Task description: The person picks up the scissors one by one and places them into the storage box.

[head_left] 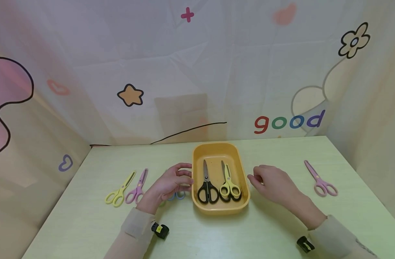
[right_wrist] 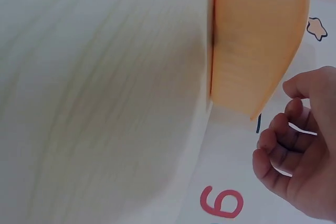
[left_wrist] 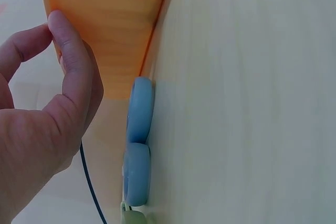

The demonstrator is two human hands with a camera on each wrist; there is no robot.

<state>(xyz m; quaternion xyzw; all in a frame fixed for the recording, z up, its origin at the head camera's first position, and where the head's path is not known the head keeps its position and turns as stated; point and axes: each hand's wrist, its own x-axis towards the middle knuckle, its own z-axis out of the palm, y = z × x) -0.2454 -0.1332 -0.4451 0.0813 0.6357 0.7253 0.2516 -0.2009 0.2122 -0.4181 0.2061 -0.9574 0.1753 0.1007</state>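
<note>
In the head view a yellow tray (head_left: 216, 209) stands in the middle of the table between both hands. Inside it, black-handled scissors (head_left: 207, 187) lie at the left. Yellow scissors (head_left: 229, 183) rest over a second black-handled pair at the right. My left hand (head_left: 173, 181) reaches to the tray's left wall, fingertips right at the rim. Below that hand lie blue scissors (left_wrist: 139, 114), partly hidden, with a bit of a green handle (left_wrist: 135, 217) beside them. My right hand (head_left: 275, 183), loosely curled and holding nothing, hovers just right of the tray.
Left of my left forearm lie yellow scissors (head_left: 119, 192) and purple scissors (head_left: 139, 189), the latter partly covered by the wrist. Another purple pair of scissors (head_left: 320, 181) lies at the far right. A printed curtain (head_left: 197, 72) hangs behind the table (head_left: 216, 239).
</note>
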